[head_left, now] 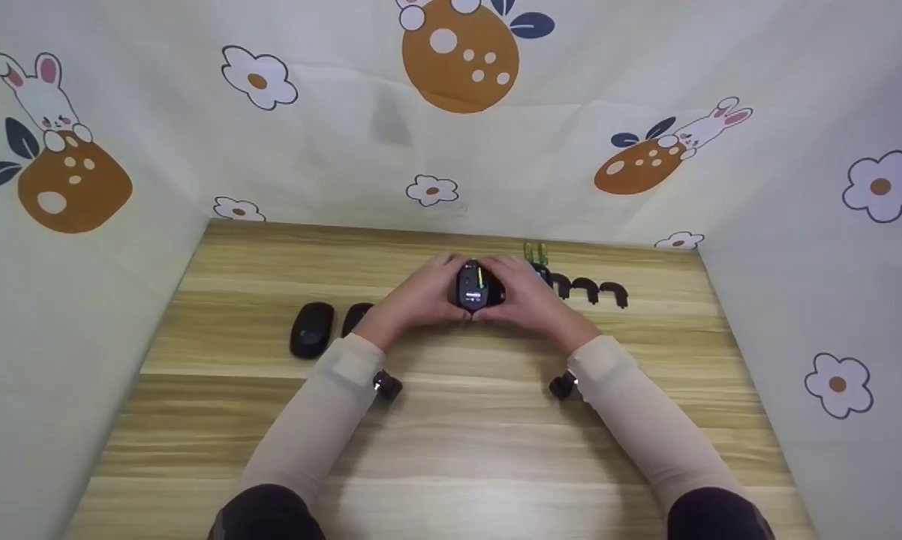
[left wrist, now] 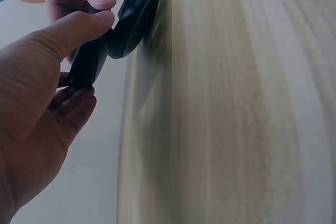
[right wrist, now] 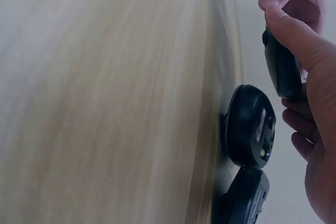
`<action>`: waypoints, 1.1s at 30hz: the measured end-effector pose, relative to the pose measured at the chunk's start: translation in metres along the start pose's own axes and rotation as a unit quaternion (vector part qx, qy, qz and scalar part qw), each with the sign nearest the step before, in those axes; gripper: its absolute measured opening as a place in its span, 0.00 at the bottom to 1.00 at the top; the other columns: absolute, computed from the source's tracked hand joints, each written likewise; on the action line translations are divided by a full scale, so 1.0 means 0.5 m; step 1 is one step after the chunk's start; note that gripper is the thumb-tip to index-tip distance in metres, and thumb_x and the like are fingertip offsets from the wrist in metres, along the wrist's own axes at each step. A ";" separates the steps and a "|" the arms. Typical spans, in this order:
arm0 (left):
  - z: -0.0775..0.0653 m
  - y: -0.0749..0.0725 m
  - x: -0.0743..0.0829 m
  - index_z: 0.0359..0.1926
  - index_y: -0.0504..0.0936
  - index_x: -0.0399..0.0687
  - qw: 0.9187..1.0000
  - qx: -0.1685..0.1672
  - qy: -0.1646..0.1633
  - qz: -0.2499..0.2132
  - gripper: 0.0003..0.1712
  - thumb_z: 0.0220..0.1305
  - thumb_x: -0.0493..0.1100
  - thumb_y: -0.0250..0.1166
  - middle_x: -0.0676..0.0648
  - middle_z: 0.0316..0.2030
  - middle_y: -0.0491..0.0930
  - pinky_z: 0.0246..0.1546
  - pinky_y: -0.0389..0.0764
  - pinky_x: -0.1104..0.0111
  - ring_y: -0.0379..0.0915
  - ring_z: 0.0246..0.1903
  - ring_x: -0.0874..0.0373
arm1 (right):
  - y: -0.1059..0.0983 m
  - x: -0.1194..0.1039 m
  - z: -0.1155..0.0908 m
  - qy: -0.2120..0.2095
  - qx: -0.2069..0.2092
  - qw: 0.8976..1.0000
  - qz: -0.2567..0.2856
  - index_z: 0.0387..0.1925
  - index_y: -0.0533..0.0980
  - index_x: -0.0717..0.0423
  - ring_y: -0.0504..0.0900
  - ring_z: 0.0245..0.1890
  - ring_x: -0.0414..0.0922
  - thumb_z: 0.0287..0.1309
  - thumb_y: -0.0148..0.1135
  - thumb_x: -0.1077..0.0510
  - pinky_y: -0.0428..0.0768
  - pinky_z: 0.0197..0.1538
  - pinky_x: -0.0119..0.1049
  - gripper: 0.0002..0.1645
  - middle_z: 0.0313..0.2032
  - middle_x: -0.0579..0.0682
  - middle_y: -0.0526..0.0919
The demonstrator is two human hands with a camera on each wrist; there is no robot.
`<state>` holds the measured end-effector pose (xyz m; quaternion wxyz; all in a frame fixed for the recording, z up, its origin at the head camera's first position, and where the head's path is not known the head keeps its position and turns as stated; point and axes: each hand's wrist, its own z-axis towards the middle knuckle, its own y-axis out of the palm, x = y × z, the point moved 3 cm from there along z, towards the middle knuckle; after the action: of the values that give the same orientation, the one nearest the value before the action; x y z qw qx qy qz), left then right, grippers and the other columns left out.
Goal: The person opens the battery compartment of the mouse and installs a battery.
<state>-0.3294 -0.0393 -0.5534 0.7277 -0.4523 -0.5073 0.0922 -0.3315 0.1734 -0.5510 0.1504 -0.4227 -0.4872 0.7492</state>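
Both hands hold a black computer mouse (head_left: 472, 292) above the back part of the table, its underside facing up with a bright yellow-green strip showing. My left hand (head_left: 425, 294) grips one side, thumb at the near end and fingers at the far end. On the other side my right hand (head_left: 524, 296) grips it likewise, the two thumbs meeting. In the left wrist view the mouse (left wrist: 89, 61) sits between thumb and fingertips. Two more black mice, one nearer (right wrist: 249, 127) and one lower (right wrist: 248, 198) in the right wrist view, lie upside down close by the right hand.
Left of the left forearm lies a black mouse (head_left: 312, 330); a second one (head_left: 356, 316) is partly hidden by the wrist. Several curved black covers (head_left: 586, 289) line up at the right, with green batteries (head_left: 536, 252) behind. A patterned cloth wall (head_left: 346, 157) borders the table (head_left: 466, 420).
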 end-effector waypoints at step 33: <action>0.031 0.021 -0.030 0.79 0.69 0.38 0.999 -0.024 -0.025 0.018 0.56 0.53 0.42 0.89 0.36 0.72 0.71 0.78 0.70 0.50 0.71 0.71 0.40 | 0.033 0.033 0.036 0.006 -0.020 0.998 -0.061 0.74 0.75 0.60 0.71 0.73 0.60 0.50 0.89 0.36 0.65 0.80 0.55 0.58 0.69 0.59 0.81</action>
<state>-0.3455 -0.0333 -0.5701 0.7017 -0.4766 -0.5192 0.1047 -0.3524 0.1650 -0.5702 0.1904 -0.3998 -0.5261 0.7261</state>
